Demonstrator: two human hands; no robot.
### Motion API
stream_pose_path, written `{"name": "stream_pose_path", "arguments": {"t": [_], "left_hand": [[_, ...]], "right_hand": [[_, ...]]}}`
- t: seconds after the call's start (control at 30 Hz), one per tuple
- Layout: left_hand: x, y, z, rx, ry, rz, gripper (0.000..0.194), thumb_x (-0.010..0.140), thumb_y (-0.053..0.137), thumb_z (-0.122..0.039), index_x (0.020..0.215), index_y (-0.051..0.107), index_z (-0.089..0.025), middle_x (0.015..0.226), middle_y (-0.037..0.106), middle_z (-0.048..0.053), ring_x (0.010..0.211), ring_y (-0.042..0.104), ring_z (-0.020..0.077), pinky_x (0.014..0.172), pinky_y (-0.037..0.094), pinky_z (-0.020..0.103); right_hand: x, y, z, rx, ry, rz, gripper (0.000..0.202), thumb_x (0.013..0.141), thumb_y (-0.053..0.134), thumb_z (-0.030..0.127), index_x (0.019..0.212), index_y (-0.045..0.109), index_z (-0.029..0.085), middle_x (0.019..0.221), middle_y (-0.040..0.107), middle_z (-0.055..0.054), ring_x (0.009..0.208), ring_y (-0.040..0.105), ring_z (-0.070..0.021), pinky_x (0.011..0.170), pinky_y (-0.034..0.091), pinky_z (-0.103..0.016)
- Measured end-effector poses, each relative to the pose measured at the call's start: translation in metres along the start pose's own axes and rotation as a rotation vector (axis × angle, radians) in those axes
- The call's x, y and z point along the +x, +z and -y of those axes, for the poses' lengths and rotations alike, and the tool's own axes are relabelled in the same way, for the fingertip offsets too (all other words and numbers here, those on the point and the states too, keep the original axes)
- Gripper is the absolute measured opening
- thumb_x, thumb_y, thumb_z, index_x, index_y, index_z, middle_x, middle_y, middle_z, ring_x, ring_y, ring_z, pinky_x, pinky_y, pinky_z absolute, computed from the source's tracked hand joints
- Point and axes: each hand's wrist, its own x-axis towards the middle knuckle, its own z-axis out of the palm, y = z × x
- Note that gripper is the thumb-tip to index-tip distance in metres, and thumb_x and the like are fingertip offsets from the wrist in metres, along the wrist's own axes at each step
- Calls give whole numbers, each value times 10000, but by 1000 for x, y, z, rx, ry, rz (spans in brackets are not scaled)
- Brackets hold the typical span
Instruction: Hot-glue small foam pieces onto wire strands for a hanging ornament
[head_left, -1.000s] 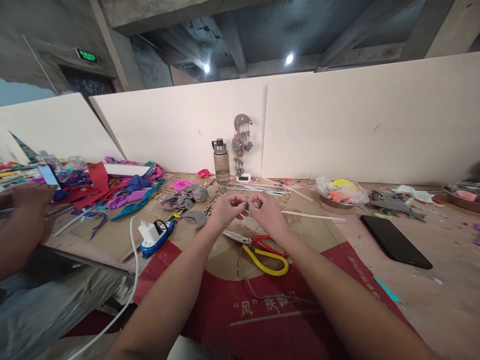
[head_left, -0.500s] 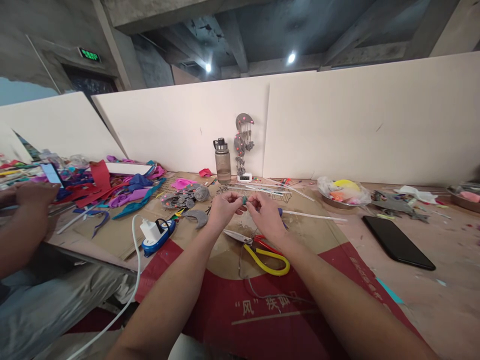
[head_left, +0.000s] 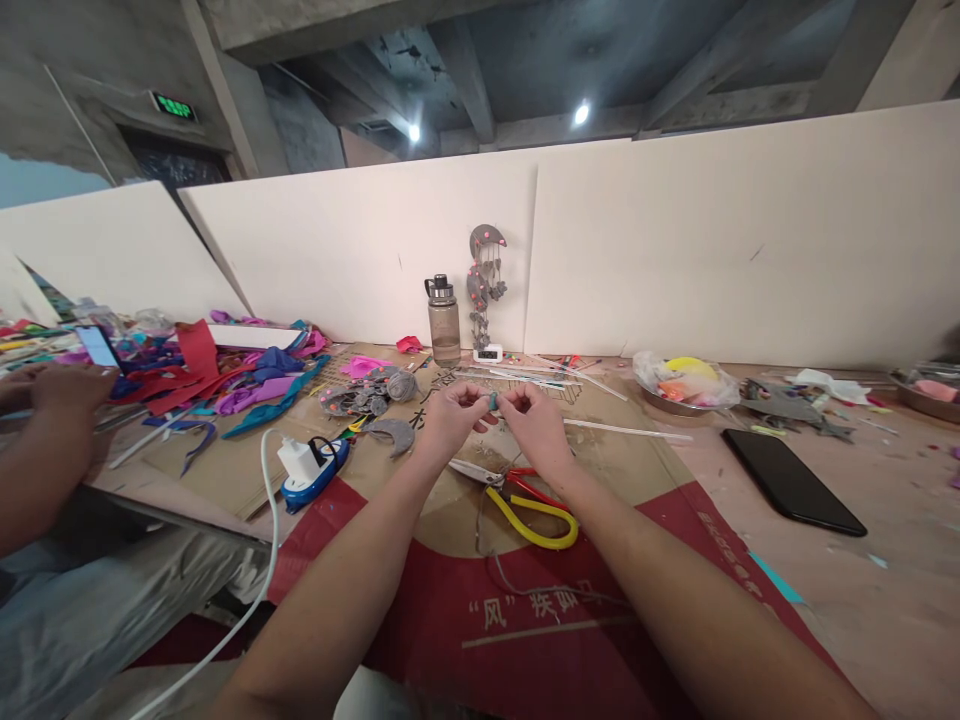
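Between the fingertips of both hands is a small teal piece, too small to make out what it is. My left hand pinches it from the left, and my right hand pinches it from the right. Just below them on the cardboard lie scissors with yellow handles, partly over a red-handled tool. A grey felt crescent is left of my left wrist. A thin grey cord trails across the red print below the scissors.
A water bottle and a small digital clock stand at the back, below a grey hanging ornament. On the left are a blue power strip, felt scraps and a co-worker's hand. A black phone lies right.
The teal piece and my fingertips have shifted very slightly, and both hands still pinch it. The view has moved a little; the scissors and other table items lie as before.
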Motion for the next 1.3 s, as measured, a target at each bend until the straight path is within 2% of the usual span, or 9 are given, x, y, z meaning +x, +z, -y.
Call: {"name": "stream_pose_path", "arguments": {"t": [0.27, 0.4, 0.53, 0.67, 0.77, 0.87, 0.97, 1.1, 1.3], "left_hand": [[5, -1, 12, -25, -41, 49, 213, 700, 686, -342, 742, 621, -144, 580, 590, -9, 499, 633, 126, 366, 345, 161], [12, -6, 19, -36, -43, -63, 231, 675, 702, -351, 704, 612, -140, 580, 591, -8, 507, 631, 126, 376, 357, 166], [19, -15, 19, -146, -30, -195, 285, 627, 742, -380, 722, 620, -141, 675, 639, 5, 560, 640, 122, 429, 418, 182], [21, -19, 14, -398, -68, -185, 317, 586, 779, -354, 761, 614, -148, 684, 643, -7, 585, 636, 107, 454, 406, 171], [20, -20, 11, -525, -81, -151, 333, 565, 795, -341, 767, 606, -156, 692, 641, -15, 607, 640, 104, 461, 394, 169], [19, -19, 9, -504, -75, -141, 335, 580, 792, -364, 766, 603, -160, 728, 653, -11, 608, 636, 97, 465, 381, 171], [17, -18, 8, -469, -63, -155, 348, 581, 799, -386, 759, 607, -157, 727, 647, -11, 610, 630, 95, 470, 370, 173], [16, -16, 7, -454, -53, -164, 345, 569, 815, -381, 747, 632, -149, 702, 627, -12, 617, 600, 84, 485, 375, 175], [16, -15, 10, -452, -71, -175, 331, 565, 817, -369, 745, 648, -148, 636, 570, -28, 576, 533, 69, 482, 379, 179]], "right_hand": [[6, 1, -8, 79, 56, 77, 188, 719, 575, 368, 695, 575, 182, 632, 540, 26, 589, 460, -119, 586, 364, -252], [7, 5, -18, 85, 73, 118, 229, 736, 558, 397, 798, 583, 178, 657, 552, 25, 608, 481, -132, 597, 379, -258], [-5, 4, -2, 2, -56, 319, 230, 817, 451, 341, 736, 603, 189, 648, 570, 18, 631, 497, -139, 611, 370, -259], [-14, -12, 18, -133, -243, 535, 256, 854, 457, 320, 736, 654, 207, 720, 644, 2, 713, 548, -154, 676, 386, -272], [-6, -33, 6, -263, -168, 355, 301, 898, 414, 336, 734, 631, 207, 733, 645, -25, 707, 558, -167, 673, 389, -292], [5, -53, -25, -606, -98, 113, 220, 862, 512, 327, 698, 579, 198, 718, 603, -74, 704, 547, -203, 671, 364, -339], [6, -58, -53, -668, -7, 101, 277, 699, 703, 282, 558, 474, 218, 566, 497, -57, 651, 536, -232, 638, 350, -364], [4, -48, -67, -587, 136, 142, 361, 609, 701, 199, 490, 365, 253, 491, 438, -8, 590, 525, -205, 602, 373, -335], [14, -49, -59, -506, 226, 124, 159, 622, 625, 226, 536, 491, 226, 485, 521, -9, 498, 524, -180, 518, 370, -289]]}}
